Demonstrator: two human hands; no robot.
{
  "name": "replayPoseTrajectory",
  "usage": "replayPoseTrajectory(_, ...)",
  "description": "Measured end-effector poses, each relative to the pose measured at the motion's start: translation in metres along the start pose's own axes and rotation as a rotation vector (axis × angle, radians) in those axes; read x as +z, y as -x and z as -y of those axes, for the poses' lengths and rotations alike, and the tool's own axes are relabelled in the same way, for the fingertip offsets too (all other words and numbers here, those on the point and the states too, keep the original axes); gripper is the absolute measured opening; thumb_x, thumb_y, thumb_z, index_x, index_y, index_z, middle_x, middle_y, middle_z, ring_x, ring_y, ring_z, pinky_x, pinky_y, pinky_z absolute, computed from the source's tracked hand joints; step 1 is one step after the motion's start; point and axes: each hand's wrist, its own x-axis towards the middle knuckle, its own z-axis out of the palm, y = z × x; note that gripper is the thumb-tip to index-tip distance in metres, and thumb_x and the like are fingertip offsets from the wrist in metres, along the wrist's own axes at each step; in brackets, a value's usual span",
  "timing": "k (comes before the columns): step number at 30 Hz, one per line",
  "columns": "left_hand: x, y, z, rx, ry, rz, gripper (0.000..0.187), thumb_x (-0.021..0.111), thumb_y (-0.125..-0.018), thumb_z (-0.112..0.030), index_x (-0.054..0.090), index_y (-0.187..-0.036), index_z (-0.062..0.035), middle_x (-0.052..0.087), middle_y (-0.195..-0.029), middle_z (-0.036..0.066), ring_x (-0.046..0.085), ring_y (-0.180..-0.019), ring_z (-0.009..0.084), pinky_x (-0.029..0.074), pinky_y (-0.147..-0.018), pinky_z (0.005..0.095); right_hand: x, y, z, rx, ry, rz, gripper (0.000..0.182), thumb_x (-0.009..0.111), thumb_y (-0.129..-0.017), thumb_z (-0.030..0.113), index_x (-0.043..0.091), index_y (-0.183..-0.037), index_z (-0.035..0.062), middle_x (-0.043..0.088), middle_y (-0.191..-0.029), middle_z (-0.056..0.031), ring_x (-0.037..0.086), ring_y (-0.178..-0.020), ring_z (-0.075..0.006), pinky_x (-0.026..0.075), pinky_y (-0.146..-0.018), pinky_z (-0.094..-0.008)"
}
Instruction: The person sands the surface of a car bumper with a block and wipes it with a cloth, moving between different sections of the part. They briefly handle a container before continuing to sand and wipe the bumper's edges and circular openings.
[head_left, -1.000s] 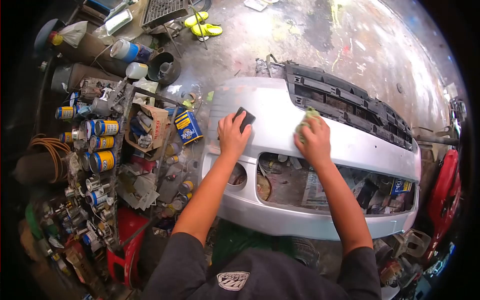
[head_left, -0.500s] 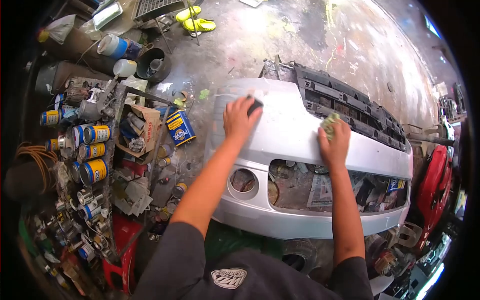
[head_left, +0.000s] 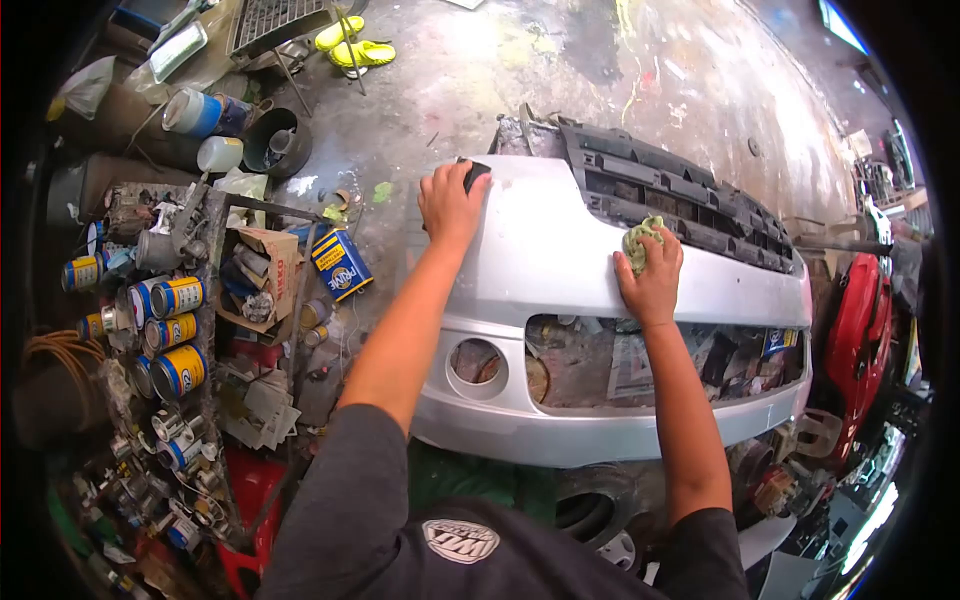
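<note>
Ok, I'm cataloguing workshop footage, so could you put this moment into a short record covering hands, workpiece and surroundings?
Left hand: holds a dark block at the bumper's far left corner
Right hand: fingers on a crumpled green cloth, over the bumper
Workpiece: silver bumper
Beyond it: black grille-like part; yellow shoes on the floor
Left side: paint tins, cardboard box, blue-and-yellow can
Right side: red panel
</note>
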Motion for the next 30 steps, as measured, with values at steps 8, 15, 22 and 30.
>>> replayPoseTrajectory(8, 0.009, -0.013, 0.001, -0.075, -0.026, -0.002, 0.042, 0.079, -0.09, -0.042, 0.072, -0.121, -0.014, 0.065, -0.126, 0.009, 0.055, -0.117, 0.0359, 0.044, -0.104, 0.049, 0.002, -0.002, 0.001, -0.019, 0.027, -0.011, 0.044, 0.082, -0.084, 0.027, 0.062, -0.117, 0.0056, 0.052, -0.139, -0.02, 0.047, -0.132, -0.0479, 0.036, -0.113, -0.0603)
replayPoseTrajectory(15, -0.008, 0.052, 0.002, -0.009, -0.03, 0.013, 0.043, 0.077, -0.092, -0.043, 0.071, -0.121, -0.0132, 0.064, -0.127, 0.009, 0.054, -0.118, 0.0359, 0.044, -0.102, 0.0502, 0.001, -0.006, 0.001, -0.019, 0.017, -0.002, 0.043, 0.081, -0.084, 0.025, 0.063, -0.117, 0.0056, 0.053, -0.138, -0.0197, 0.047, -0.133, -0.0475, 0.037, -0.113, -0.0589)
replayPoseTrajectory(22, 0.009, -0.017, -0.01, -0.203, -0.042, 0.025, 0.048, 0.077, -0.09, -0.047, 0.071, -0.123, -0.012, 0.064, -0.129, 0.01, 0.054, -0.122, 0.0361, 0.043, -0.105, 0.0503, 0.002, -0.003, 0.001, -0.009, 0.027, -0.009, 0.042, 0.081, -0.084, 0.025, 0.062, -0.117, 0.0062, 0.052, -0.139, -0.019, 0.047, -0.132, -0.0474, 0.038, -0.114, -0.0589)
replayPoseTrajectory(30, 0.004, -0.002, -0.009, -0.055, 0.058, 0.067, 0.041, 0.077, -0.091, -0.041, 0.073, -0.121, -0.0138, 0.067, -0.126, 0.009, 0.057, -0.116, 0.0373, 0.049, -0.099, 0.0474, 0.002, -0.002, 0.001, -0.003, 0.025, -0.015, 0.042, 0.08, -0.084, 0.025, 0.063, -0.117, 0.0067, 0.052, -0.139, -0.0184, 0.048, -0.132, -0.0469, 0.038, -0.114, -0.0587)
